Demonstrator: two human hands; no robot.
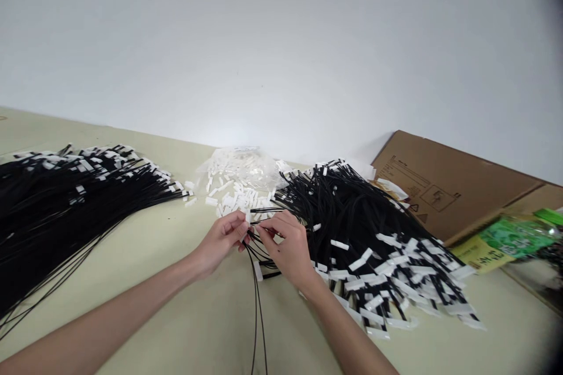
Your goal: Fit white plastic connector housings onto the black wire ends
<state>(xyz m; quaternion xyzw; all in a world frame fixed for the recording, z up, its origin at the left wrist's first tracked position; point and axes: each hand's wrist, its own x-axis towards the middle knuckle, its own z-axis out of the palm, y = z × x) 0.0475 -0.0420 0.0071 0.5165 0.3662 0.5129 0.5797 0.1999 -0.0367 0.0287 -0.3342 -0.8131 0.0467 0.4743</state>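
Near the middle of the table, my left hand pinches a small white connector with black wires running from it. My right hand is just to its right, thumb and fingertips pressed together on a thin black wire beside the connector. Two black wires hang down from between the hands toward the front edge. Just behind the hands lies a heap of loose white connectors. Another white piece lies below my right hand on black wire.
Black wires with white ends cover the left side. A pile of black cables with white connectors lies at right. A clear plastic bag is at the back, a cardboard box and a green packet far right.
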